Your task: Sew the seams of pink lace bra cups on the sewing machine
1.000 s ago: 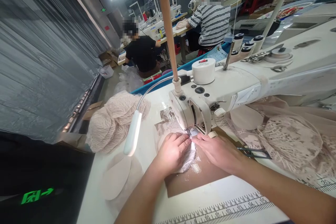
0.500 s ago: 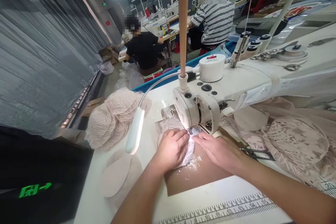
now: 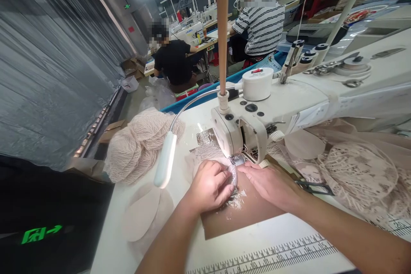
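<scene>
A white sewing machine (image 3: 289,102) stands across the table, its needle head above a small pale lace piece (image 3: 205,154). My left hand (image 3: 210,186) has its fingers curled over the near edge of that lace piece, just left of the presser foot. My right hand (image 3: 271,184) lies flat with fingers stretched toward the needle, pressing the lace piece from the right. Both rest on a brown sheet (image 3: 244,218) taped to the table.
A pile of pink lace cups (image 3: 138,145) sits at the left, a gooseneck lamp (image 3: 165,158) beside it. More lace (image 3: 359,171) and black scissors (image 3: 313,187) lie at the right. A ruler strip (image 3: 272,257) runs along the near edge. Two people sit at machines behind.
My left hand's fingers have curled in over the lace, which has been drawn up under them. My right hand has barely moved.
</scene>
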`<act>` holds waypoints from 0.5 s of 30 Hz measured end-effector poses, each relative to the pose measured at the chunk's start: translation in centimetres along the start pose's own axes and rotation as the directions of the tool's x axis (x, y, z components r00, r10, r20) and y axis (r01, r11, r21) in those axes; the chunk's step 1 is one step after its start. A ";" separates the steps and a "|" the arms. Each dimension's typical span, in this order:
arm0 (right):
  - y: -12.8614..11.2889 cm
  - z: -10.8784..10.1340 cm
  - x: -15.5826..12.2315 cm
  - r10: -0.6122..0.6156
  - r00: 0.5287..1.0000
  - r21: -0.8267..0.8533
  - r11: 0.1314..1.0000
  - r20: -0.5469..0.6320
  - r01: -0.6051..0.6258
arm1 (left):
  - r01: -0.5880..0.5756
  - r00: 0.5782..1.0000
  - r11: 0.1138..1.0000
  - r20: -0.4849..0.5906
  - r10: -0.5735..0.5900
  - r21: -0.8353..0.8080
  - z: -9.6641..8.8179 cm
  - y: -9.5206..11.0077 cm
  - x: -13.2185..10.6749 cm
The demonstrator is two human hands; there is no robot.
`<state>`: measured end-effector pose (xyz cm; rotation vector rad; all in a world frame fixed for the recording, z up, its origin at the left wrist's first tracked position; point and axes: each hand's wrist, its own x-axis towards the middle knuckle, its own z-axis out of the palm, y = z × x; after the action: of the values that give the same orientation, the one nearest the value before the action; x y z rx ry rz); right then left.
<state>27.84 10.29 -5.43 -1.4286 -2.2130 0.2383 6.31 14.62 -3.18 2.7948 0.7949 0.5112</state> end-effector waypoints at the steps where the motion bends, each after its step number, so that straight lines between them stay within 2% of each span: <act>1: 0.0 -0.1 0.0 0.003 1.000 0.013 1.000 0.014 -0.003 | 0.010 1.000 1.000 0.007 -0.010 0.000 -0.3 0.0 0.0; 3: -0.1 -0.2 0.0 0.009 0.999 0.027 1.000 0.032 -0.010 | 0.032 0.998 0.999 0.056 -0.032 0.007 -1.1 0.3 0.0; 5: -0.2 -0.4 0.0 0.010 0.999 0.032 0.999 0.042 -0.011 | 0.055 0.985 0.999 0.163 -0.054 0.000 -2.3 0.8 0.1; 9: -0.4 -0.4 0.0 -0.008 0.998 0.038 0.999 0.060 0.006 | 0.114 0.932 0.993 0.347 -0.107 -0.001 -3.9 2.0 -0.1; 13: -0.5 -0.3 -0.2 -0.022 0.995 0.020 1.000 0.096 0.020 | 0.160 0.928 0.987 0.338 -0.157 0.020 -3.2 2.2 -0.4; 15: -0.5 -0.3 -0.2 -0.022 0.994 0.008 1.000 0.104 0.021 | 0.187 0.936 0.982 0.308 -0.171 -0.024 -2.5 1.8 -0.4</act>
<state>27.62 9.80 -5.05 -1.4171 -2.3075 0.3195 5.91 13.15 -0.50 2.6259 0.9350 0.0637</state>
